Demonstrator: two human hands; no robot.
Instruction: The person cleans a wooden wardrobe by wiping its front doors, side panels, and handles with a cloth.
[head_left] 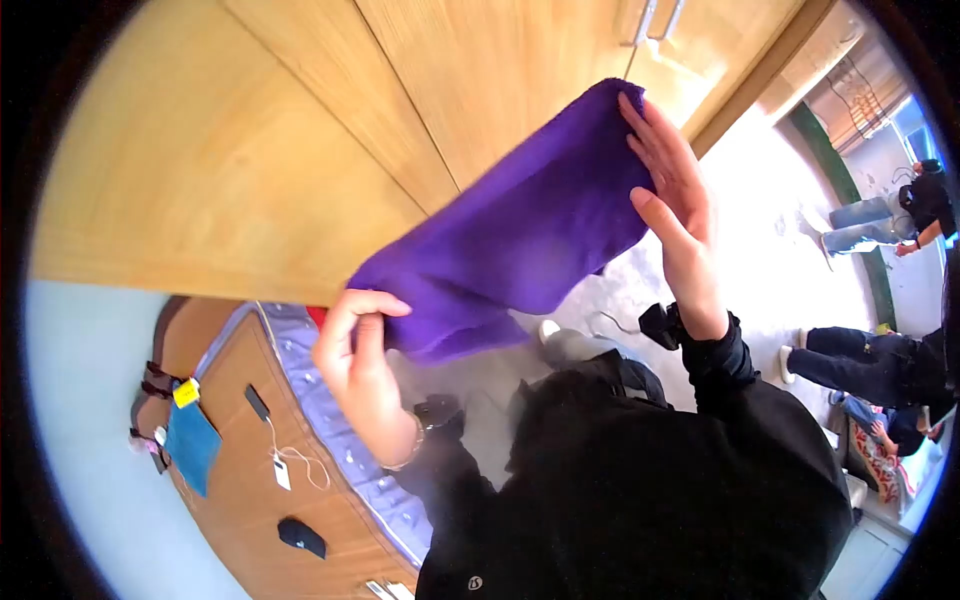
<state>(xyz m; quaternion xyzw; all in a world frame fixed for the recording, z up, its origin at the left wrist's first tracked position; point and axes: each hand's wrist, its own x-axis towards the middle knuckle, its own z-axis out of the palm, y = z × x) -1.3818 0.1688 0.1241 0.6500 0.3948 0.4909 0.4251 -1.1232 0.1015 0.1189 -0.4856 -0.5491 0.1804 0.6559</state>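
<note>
A purple cloth (pixel 510 220) is stretched at a slant between my two hands, in front of the wooden cabinet. My left hand (pixel 365 370) pinches its lower left corner, thumb and forefinger closed on the fabric. At the upper right end, my right hand (pixel 680 200) grips the cloth's edge, the thumb apart from the fingers and some fingertips partly behind the fabric. The cloth sags in soft folds along its lower side. A dark band with a small black device (pixel 660 325) sits on my right wrist.
Pale wooden cabinet doors (pixel 330 130) with a metal handle fill the top. Lower left, a brown board (pixel 240 440) bears a blue folder (pixel 193 447), a black cap (pixel 301 537) and a cabled device, beside patterned lilac bedding (pixel 340 430). Several people (pixel 870 365) are at the right.
</note>
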